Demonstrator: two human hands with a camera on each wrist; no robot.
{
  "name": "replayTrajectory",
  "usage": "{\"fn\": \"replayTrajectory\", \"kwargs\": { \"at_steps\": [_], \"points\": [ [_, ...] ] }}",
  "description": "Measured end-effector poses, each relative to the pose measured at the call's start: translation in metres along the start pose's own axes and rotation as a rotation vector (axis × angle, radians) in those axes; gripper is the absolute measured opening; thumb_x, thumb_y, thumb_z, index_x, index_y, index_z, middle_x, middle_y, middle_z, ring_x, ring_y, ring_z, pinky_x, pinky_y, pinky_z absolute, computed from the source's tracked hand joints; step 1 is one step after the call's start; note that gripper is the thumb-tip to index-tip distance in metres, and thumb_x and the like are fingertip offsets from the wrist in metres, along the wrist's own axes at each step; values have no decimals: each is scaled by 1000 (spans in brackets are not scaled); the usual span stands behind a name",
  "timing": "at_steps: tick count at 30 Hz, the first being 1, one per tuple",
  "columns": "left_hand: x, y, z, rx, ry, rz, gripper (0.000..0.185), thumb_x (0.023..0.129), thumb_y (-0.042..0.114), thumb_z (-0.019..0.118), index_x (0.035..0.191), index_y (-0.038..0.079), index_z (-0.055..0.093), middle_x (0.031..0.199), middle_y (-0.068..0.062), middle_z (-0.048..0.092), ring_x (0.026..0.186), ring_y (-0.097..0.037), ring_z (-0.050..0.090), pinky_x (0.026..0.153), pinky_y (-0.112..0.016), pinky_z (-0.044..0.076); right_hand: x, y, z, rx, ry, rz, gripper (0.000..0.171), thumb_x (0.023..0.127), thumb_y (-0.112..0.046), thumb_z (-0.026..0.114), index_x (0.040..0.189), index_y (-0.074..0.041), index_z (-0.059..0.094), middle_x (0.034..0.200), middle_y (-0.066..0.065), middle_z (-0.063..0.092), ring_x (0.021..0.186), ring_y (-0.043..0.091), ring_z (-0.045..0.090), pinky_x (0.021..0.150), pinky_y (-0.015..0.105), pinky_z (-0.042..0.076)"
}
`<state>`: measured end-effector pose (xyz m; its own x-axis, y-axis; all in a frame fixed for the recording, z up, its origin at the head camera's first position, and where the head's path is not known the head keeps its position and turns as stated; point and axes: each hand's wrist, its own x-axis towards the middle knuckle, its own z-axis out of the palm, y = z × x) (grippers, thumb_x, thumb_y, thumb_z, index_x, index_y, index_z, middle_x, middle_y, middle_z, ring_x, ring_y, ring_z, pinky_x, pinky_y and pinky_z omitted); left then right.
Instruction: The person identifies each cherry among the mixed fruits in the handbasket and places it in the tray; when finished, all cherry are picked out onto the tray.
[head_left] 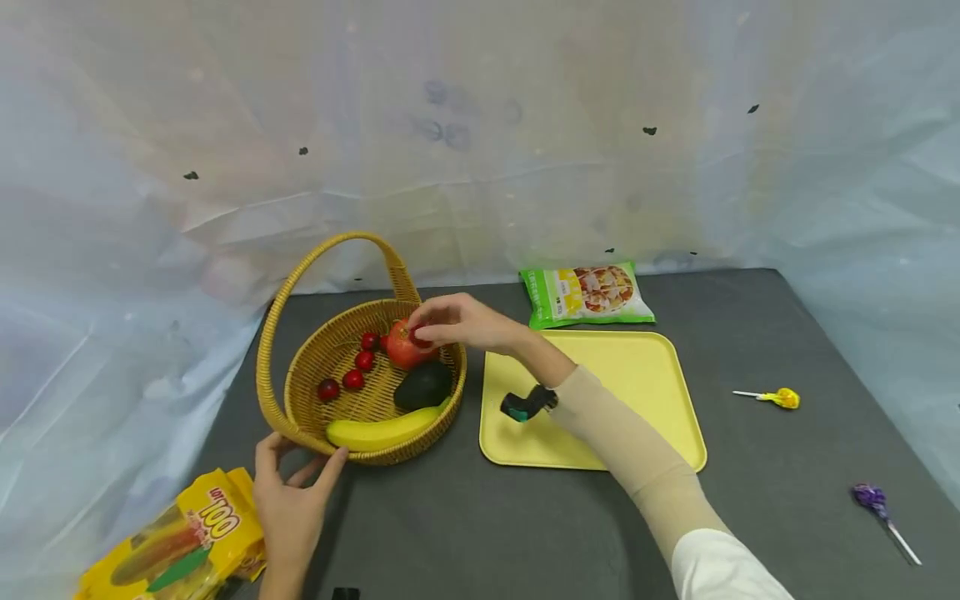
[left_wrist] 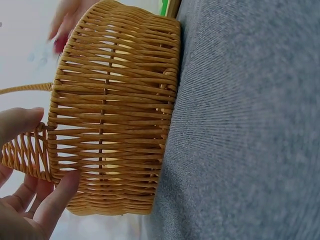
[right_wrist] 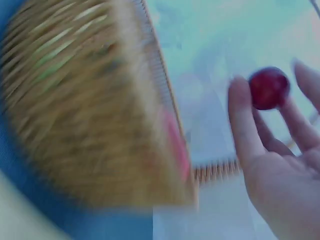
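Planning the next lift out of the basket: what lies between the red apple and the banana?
In the head view, a dark avocado lies between the red apple and the banana, inside the basket.

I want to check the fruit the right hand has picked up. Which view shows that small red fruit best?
The right wrist view: the small red fruit sits pinched between the right hand's fingertips, though blurred. The head view shows only a red sliver under the fingers above the basket. The left wrist view shows just a blurred red patch.
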<state>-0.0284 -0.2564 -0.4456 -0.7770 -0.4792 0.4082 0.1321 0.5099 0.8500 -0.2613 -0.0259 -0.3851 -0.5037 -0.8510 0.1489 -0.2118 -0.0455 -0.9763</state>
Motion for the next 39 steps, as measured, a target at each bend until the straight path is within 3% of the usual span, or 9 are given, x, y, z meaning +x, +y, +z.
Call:
{"fn": "replayTrajectory", "kwargs": {
  "at_steps": [3, 8, 15, 22, 25, 30, 32, 36, 39],
  "points": [
    [1, 1, -1, 1, -1, 22, 59, 78, -8, 81, 128, -8, 50, 116, -11, 53, 105, -10, 54, 74, -10, 56, -35, 12, -22, -1, 139, -18, 25, 98, -1, 62, 120, 9, 62, 114, 18, 66, 105, 34, 64, 94, 50, 56],
    [1, 2, 0, -11, -3, 28, 58, 78, -9, 80, 128, -9, 50, 115, -11, 53, 105, -10, 54, 74, -11, 56, -78, 41, -46, -143, 319, 66, 34, 92, 2, 70, 123, 9, 59, 117, 22, 64, 111, 35, 61, 94, 39, 56],
    [-2, 0, 4, -13, -2, 24, 59, 77, -10, 81, 128, -9, 51, 115, -13, 53, 105, -10, 54, 74, -10, 56, -106, 66, -54, -344, 350, 146, 27, 91, 1, 70, 116, 11, 65, 108, 22, 67, 101, 34, 64, 87, 43, 57],
    [-2, -2, 3, -8, 22, 28, 59, 77, -10, 80, 128, -10, 50, 115, -6, 53, 106, -11, 54, 74, -10, 56, -110, 74, -51, -454, 293, 151, 22, 87, 3, 74, 108, 6, 69, 101, 15, 67, 93, 26, 63, 80, 34, 58],
    [-2, -1, 3, -7, 26, 35, 59, 77, -10, 80, 128, -10, 50, 115, -9, 53, 106, -12, 54, 75, -10, 56, -110, 73, -50, -476, 281, 153, 24, 86, 3, 75, 109, 4, 69, 102, 14, 67, 94, 25, 62, 78, 32, 56],
    [-3, -1, 2, -9, 27, 36, 59, 77, -10, 81, 128, -9, 51, 116, -13, 54, 106, -12, 54, 75, -11, 56, -109, 71, -50, -501, 265, 170, 27, 87, -1, 76, 112, 3, 68, 105, 14, 67, 95, 27, 61, 78, 35, 55],
    [-3, -1, 3, -7, 23, 34, 59, 77, -9, 81, 128, -9, 51, 115, -13, 54, 106, -11, 54, 75, -11, 56, -108, 66, -49, -506, 274, 169, 28, 88, -3, 75, 114, 4, 67, 109, 16, 65, 100, 30, 60, 84, 40, 55],
    [-3, -1, 3, -2, 23, 29, 58, 77, -9, 81, 128, -9, 51, 115, -12, 54, 105, -10, 54, 74, -10, 56, -91, 41, -43, -504, 289, 82, 31, 91, -10, 74, 119, 1, 66, 118, 18, 62, 111, 34, 55, 95, 50, 50],
    [-2, -1, 3, -1, 24, 30, 58, 78, -9, 81, 128, -9, 51, 115, -10, 54, 105, -10, 54, 74, -10, 56, -59, 18, -31, -506, 244, -25, 31, 93, -16, 73, 120, -2, 67, 121, 15, 62, 113, 32, 55, 96, 48, 50]
  ]
}}
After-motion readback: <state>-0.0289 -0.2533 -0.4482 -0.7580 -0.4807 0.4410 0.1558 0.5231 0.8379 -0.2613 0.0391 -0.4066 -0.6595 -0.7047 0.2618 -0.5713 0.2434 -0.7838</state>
